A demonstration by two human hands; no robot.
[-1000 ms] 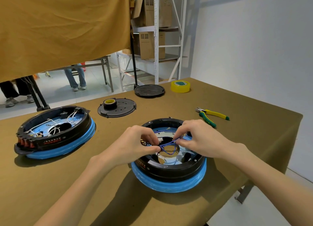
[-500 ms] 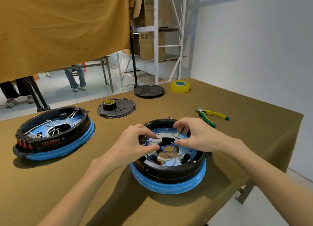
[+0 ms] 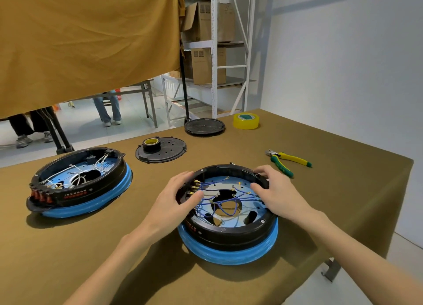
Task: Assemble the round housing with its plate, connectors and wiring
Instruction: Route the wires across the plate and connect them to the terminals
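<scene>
The surface (image 3: 320,190) is covered in an olive-brown cloth, matte and slightly creased at the edges. On it, straight between the two hands, sits the round housing (image 3: 229,231): a black plastic ring, smooth and a little glossy, standing on a thick blue band that looks wrapped in clear film. Being round, it has no long axis; what matters is that it lies directly between the hands, so neither is nearer and both reach it equally.

Inside the ring lies the plate (image 3: 238,222), pale blue sheet with a large central hole, oval cut-outs and small drilled holes. Across it run thin blue wires (image 3: 226,200), flexible and loosely looped, ending in small metal ring lugs. At the side of the ring next to the left hand are brass-coloured connectors (image 3: 194,187).

The left hand (image 3: 174,201) rests on the rim beside those connectors, fingers straight and spread, thumb reaching inward toward the wires, clamped on nothing. The right hand (image 3: 277,190) lies over the opposite rim, fingers loosely curved across the edge, thumb inside touching the plate area; it seems to steady rather than grip. My guess is the housing is about to be turned or steadied for more wiring.

Well to the left of the left hand stands a second housing (image 3: 80,190) with white wires. Beyond the right hand lie pliers (image 3: 288,161) with yellow-green rubbery handles.
</scene>
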